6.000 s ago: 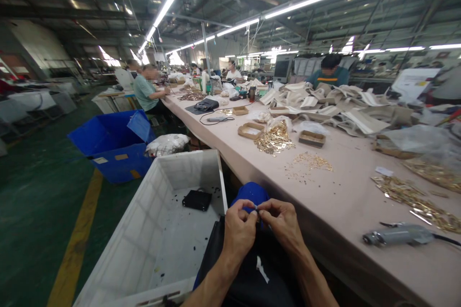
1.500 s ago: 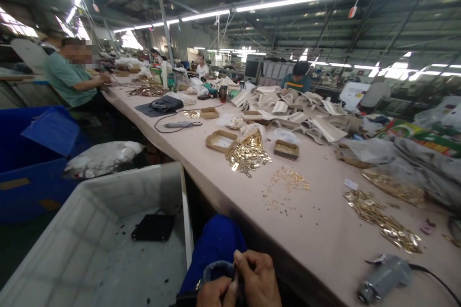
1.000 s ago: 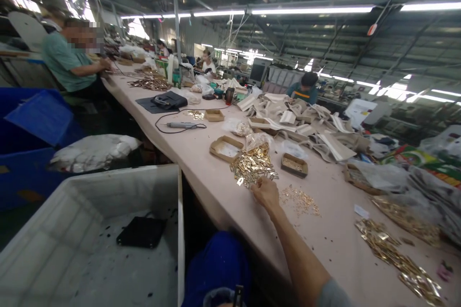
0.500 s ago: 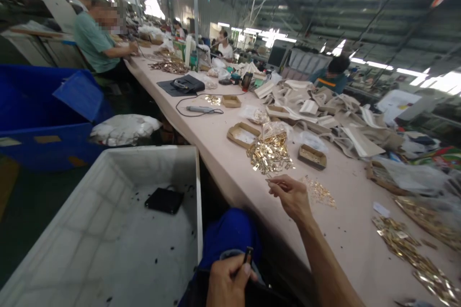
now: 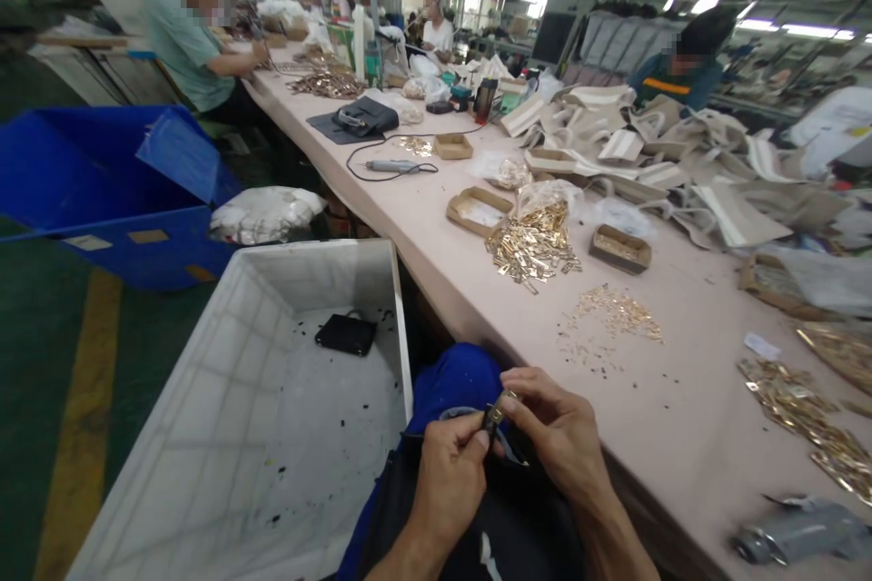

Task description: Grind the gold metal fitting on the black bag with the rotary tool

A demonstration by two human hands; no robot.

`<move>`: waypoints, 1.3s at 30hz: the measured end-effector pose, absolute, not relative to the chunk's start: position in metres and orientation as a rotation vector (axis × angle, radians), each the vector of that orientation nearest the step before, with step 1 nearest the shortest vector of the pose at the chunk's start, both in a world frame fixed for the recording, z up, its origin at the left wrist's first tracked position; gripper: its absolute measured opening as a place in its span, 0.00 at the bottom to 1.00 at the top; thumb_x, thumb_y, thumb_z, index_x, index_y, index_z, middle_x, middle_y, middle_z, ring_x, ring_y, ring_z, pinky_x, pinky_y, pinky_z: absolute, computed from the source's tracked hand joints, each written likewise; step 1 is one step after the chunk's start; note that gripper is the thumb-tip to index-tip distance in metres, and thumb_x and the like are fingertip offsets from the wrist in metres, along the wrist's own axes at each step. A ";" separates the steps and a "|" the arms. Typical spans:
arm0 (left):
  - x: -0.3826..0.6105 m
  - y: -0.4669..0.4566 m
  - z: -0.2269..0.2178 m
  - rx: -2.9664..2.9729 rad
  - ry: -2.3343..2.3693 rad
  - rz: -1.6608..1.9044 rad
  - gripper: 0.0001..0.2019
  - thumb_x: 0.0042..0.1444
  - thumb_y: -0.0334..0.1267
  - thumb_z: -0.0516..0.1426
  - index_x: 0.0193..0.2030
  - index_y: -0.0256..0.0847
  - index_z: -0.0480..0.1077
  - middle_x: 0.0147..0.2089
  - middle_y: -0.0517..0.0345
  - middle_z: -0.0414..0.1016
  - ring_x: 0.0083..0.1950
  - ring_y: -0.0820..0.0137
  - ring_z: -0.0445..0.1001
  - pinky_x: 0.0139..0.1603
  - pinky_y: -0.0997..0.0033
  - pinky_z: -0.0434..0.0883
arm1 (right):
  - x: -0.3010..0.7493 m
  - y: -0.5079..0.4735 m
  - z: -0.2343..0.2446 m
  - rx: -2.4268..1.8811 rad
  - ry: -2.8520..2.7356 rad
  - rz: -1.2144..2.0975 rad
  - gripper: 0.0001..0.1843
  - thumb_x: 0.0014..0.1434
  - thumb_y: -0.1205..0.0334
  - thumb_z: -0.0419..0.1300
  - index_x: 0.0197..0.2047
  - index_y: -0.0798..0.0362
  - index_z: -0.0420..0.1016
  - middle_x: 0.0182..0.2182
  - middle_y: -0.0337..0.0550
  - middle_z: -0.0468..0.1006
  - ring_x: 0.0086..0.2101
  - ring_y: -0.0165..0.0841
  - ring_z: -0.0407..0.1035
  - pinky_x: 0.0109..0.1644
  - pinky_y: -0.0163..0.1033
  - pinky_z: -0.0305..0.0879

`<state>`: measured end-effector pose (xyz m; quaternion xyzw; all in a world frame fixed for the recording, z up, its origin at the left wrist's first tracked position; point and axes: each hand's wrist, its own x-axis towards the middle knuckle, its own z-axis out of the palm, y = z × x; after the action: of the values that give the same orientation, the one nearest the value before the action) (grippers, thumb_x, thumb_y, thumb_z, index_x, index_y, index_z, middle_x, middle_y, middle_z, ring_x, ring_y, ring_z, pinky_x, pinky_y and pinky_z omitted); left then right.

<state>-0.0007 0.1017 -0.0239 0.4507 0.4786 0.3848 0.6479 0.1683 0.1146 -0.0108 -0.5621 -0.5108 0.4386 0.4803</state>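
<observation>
My left hand (image 5: pixel 450 477) pinches the end of a narrow black strap (image 5: pixel 489 424) above my lap. My right hand (image 5: pixel 562 431) is closed on a small gold metal buckle plate (image 5: pixel 505 401), which meets the strap end between my fingertips; whether it is on the strap or only against it, I cannot tell. Across my lap lies a large black piece (image 5: pixel 524 531), its full shape hidden by my arms. On the table, near my right hand, are a heap of gold metal plates (image 5: pixel 535 245) and a scatter of tiny gold parts (image 5: pixel 623 313).
A white bin (image 5: pixel 403 336) with a black pouch (image 5: pixel 346 333) stands to my left, a blue bin (image 5: pixel 170 241) beyond it. The pink-covered table (image 5: pixel 436 236) bears cardboard trays (image 5: pixel 619 250), beige bag pieces (image 5: pixel 736 209) and a grey power screwdriver (image 5: pixel 797 531). Several people work farther off.
My right hand has come back from beside the gold heap to my left hand, bringing a gold buckle plate to the strap end. The view has tilted down.
</observation>
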 end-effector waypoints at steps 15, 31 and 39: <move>0.002 0.097 -0.018 0.954 1.041 0.787 0.15 0.64 0.37 0.51 0.39 0.34 0.80 0.15 0.63 0.64 0.13 0.78 0.55 0.16 0.76 0.48 | 0.159 0.103 -0.005 -1.532 -1.246 1.137 0.15 0.62 0.52 0.67 0.29 0.54 0.82 0.43 0.51 0.79 0.42 0.39 0.75 0.46 0.41 0.74; 0.001 0.099 -0.014 0.974 1.038 0.780 0.17 0.65 0.36 0.50 0.39 0.33 0.80 0.13 0.64 0.63 0.13 0.78 0.55 0.18 0.77 0.51 | 0.141 0.099 -0.023 -1.589 -0.974 1.064 0.18 0.57 0.46 0.69 0.29 0.54 0.82 0.47 0.51 0.79 0.40 0.41 0.75 0.32 0.40 0.70; 0.003 0.095 -0.027 1.004 0.993 0.865 0.14 0.65 0.42 0.57 0.44 0.34 0.80 0.25 0.61 0.71 0.17 0.79 0.57 0.19 0.76 0.53 | 0.135 0.097 -0.024 -1.695 -1.087 0.835 0.14 0.59 0.51 0.65 0.28 0.51 0.83 0.42 0.47 0.81 0.46 0.41 0.75 0.54 0.47 0.68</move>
<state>0.0027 0.0945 -0.0265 0.4466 0.4416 0.3848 0.6764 0.1348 0.0974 -0.0241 -0.6894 -0.4423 0.3395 0.4624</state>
